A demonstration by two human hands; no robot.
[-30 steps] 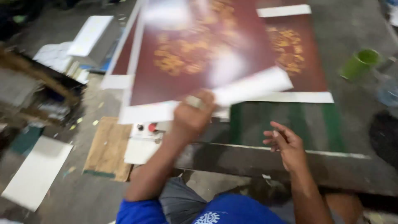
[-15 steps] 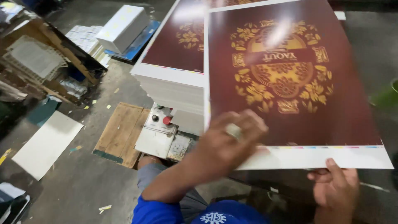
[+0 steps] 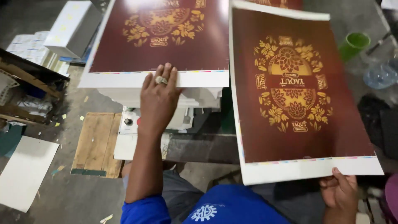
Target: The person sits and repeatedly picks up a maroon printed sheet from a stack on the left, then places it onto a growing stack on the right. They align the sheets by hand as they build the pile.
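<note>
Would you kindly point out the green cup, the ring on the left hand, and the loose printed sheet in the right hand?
green cup (image 3: pixel 353 44), head view, on its open rim.
ring (image 3: pixel 161 80), head view, on its top face.
loose printed sheet (image 3: pixel 295 89), head view, on the gold emblem at its middle.

The stack of printed sheets (image 3: pixel 166 33) ran off the top edge. The right hand (image 3: pixel 340 191) hid its fingers under the held sheet (image 3: pixel 298 103); the water bottle (image 3: pixel 383 74) stayed blurred.
</note>
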